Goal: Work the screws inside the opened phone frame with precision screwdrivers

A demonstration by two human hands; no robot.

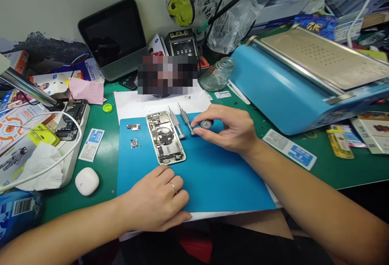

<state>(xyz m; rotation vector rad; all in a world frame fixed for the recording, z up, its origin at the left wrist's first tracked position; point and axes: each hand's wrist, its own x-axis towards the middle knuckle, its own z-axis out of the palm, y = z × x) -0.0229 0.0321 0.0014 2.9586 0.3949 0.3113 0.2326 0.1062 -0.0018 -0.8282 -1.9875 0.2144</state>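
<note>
My right hand (232, 129) is over the blue mat (212, 180), its thumb and fingers curled round a grey screwdriver (206, 124) whose round cap faces me. The rest of that tool is hidden. Close to its fingertips lies a second grey screwdriver (185, 118), and a third screwdriver (176, 125) rests beside the phone. The opened phone (165, 137) lies with its inner parts bare. Below it my left hand (159, 200) rests on the mat's front edge, fingers folded in and nothing seen in them. Small phone parts (133, 127) sit left of the phone.
A blue machine with a metal plate (322, 54) stands at the right. A glass jar (217, 74), a dark-screened display (114, 38) and a blurred-out patch are at the back. Boxes, a white case (87, 181) and a cable crowd the left side.
</note>
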